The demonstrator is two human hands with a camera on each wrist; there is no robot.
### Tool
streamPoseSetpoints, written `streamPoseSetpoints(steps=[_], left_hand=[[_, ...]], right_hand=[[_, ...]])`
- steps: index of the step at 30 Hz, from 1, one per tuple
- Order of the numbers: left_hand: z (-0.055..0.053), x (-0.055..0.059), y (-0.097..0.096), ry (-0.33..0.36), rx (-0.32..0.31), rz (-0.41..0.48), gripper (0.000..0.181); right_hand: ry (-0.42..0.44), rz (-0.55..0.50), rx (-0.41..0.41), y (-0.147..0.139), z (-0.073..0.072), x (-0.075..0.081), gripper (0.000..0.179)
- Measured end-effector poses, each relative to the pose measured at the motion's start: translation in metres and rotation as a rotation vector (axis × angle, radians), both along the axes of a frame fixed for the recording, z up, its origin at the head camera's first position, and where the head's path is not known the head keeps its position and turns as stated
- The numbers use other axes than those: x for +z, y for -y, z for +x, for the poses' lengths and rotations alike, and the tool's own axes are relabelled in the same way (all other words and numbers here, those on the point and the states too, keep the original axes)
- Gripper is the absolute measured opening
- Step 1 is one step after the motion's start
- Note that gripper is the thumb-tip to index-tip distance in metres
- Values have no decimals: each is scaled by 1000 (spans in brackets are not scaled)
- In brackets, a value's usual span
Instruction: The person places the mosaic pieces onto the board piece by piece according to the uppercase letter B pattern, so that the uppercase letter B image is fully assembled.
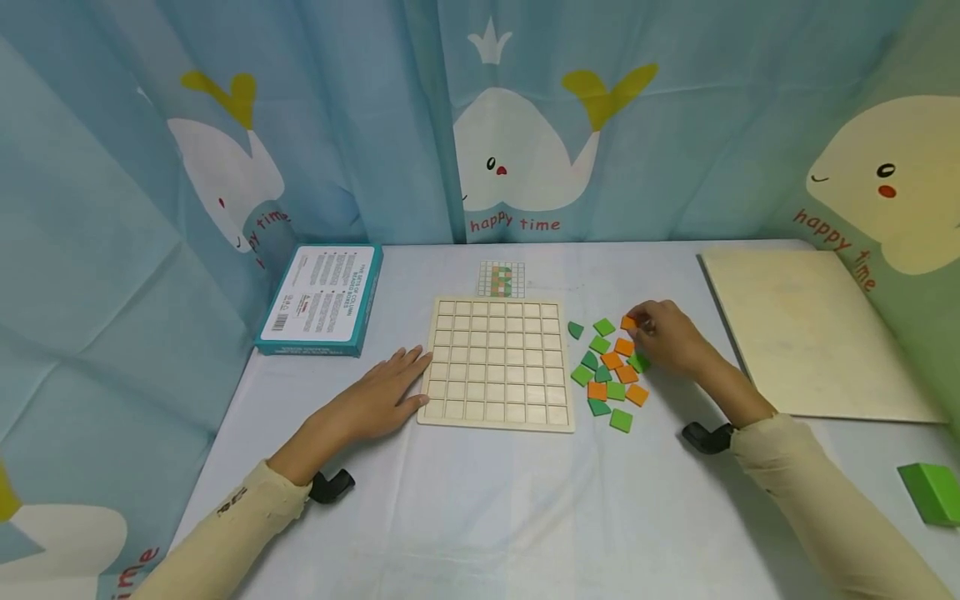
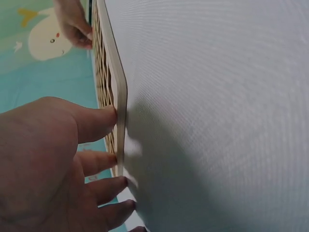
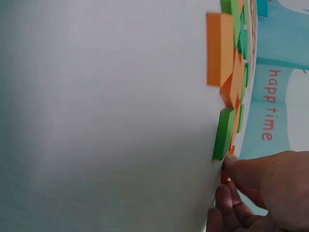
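A pale wooden grid board [image 1: 496, 363] lies on the white table. My left hand [image 1: 386, 393] rests at its left edge with fingers spread; in the left wrist view the thumb [image 2: 99, 123] touches the board's rim [image 2: 119, 92]. To the right of the board, my right hand [image 1: 667, 335] pinches an orange square tile [image 1: 628, 322] between thumb and fingers, at the far side of a loose group of tiles. That group mixes orange squares [image 1: 637, 395], light green squares [image 1: 621, 420] and dark green rounded pieces [image 1: 598, 407]. A green tile [image 3: 225, 134] lies close to the right thumb.
A small printed pattern card [image 1: 502, 279] lies just behind the board. At the back left is a teal and white box [image 1: 322, 298]. A large plain wooden panel [image 1: 817, 333] lies on the right, with a green block [image 1: 930, 493] near the right edge.
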State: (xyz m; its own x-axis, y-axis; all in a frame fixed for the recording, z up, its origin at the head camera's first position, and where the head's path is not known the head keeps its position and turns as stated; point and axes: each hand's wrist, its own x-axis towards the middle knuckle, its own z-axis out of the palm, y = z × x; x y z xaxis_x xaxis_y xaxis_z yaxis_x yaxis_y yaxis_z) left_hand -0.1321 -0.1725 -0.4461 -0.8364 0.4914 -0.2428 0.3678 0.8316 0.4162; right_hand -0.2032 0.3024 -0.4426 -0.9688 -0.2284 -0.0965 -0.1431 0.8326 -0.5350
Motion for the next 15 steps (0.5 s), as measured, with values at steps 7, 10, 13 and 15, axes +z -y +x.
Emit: streamPoseSetpoints(steps=[7, 10, 13, 15], left_hand=[[2, 3, -3, -37, -11, -43, 70], [3, 2, -3, -44, -11, -52, 70], [3, 1, -3, -43, -8, -58, 69], [3, 0, -3, -40, -8, -62, 69]], right_hand=[[-19, 14, 5, 0, -4, -2, 33], [-25, 8, 4, 2, -6, -1, 33], [-35, -3, 0, 6, -9, 0, 34], [-40, -18, -2, 10, -12, 2, 35]])
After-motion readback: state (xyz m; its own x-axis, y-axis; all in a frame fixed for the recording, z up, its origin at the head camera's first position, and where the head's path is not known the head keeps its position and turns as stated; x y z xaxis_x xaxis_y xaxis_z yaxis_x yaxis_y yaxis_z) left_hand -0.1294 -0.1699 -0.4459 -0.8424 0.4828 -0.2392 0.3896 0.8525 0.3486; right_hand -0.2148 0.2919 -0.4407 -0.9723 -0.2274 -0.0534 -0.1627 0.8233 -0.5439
